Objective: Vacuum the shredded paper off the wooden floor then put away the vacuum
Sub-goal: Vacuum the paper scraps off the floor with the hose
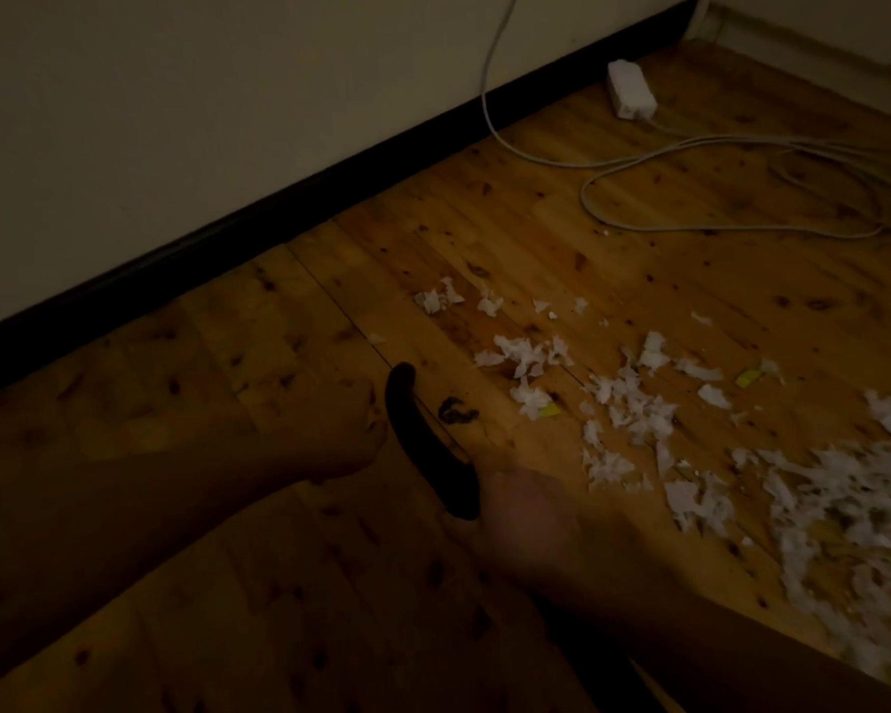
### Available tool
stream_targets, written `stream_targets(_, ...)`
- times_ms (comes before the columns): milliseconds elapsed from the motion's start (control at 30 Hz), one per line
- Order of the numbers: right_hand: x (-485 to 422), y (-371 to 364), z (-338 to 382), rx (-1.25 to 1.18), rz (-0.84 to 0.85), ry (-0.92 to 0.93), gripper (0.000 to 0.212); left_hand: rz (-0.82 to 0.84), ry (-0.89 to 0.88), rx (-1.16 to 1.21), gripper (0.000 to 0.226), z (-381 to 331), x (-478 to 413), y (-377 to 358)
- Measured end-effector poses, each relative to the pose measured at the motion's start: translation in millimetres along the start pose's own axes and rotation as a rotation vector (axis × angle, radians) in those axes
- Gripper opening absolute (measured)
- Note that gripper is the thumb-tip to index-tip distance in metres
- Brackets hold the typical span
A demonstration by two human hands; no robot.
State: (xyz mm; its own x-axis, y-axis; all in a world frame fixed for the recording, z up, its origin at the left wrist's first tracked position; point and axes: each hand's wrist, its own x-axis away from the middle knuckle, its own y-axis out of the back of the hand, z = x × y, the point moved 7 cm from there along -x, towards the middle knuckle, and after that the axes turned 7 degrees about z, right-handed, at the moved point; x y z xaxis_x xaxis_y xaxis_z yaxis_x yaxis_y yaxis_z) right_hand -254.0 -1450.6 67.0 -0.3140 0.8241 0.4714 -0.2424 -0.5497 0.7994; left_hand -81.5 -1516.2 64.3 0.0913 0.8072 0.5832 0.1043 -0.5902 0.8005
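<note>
White shredded paper (633,409) lies scattered over the wooden floor (484,239), thickest at the right edge (844,506). A dark curved vacuum handle (428,445) rises in the lower middle of the dim head view. My right hand (525,512) is closed around its lower end, and a dark part runs down under my wrist. My left hand (353,419) sits with curled fingers right beside the handle's upper end; the dim light hides whether it grips. The rest of the vacuum is out of view.
A small dark clump (456,409) and yellow scraps (747,377) lie among the paper. A white power adapter (631,90) and looping white cables (741,198) rest on the floor at the back right. A dark baseboard (279,208) runs along the pale wall.
</note>
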Motion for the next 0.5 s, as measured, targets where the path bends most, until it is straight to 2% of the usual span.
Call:
stream_targets(233, -20, 1, 14, 0.062, -0.008, 0.008, 0.054, -0.033, 0.024, 0.029, 0.036, 19, -9, 1)
stream_targets(500, -38, 1, 19, 0.101, -0.015, -0.002, 0.063, -0.038, 0.042, 0.096, 0.038, 30, -15, 7)
